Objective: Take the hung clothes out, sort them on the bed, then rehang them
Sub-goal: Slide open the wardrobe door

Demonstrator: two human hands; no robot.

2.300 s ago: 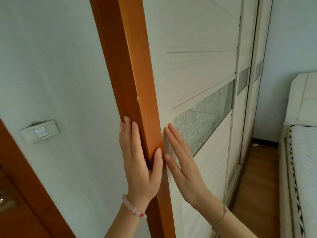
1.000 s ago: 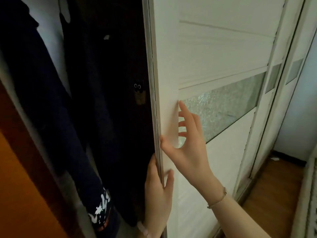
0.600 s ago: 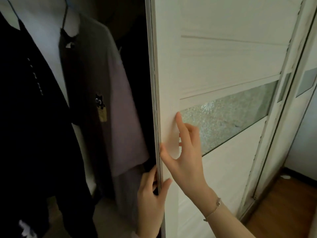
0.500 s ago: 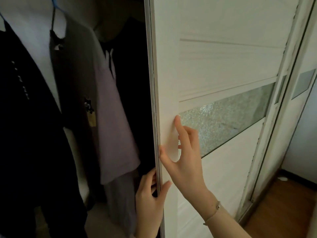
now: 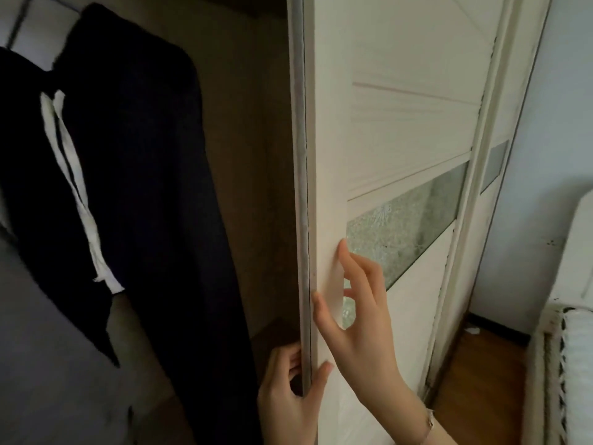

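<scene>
A white sliding wardrobe door (image 5: 401, 123) with a frosted glass strip stands partly slid aside. My left hand (image 5: 288, 393) grips its left edge low down, fingers behind the edge and thumb on the front. My right hand (image 5: 356, 316) lies flat on the door face just above, fingers spread. In the dark opening to the left hangs a long dark garment (image 5: 154, 187). Beside it hangs another dark piece with white drawstrings (image 5: 73, 187). Their hangers are out of view.
A grey garment (image 5: 48, 364) fills the lower left. A second sliding door (image 5: 494, 162) sits behind the first. The white bed (image 5: 574, 364) and headboard stand at the right, with a narrow strip of wooden floor (image 5: 475, 380) between bed and wardrobe.
The door has slid further right with both hands on it. The view has shifted; the pinkish shirt seen earlier is out of frame and dark garments with white drawstrings now show.
</scene>
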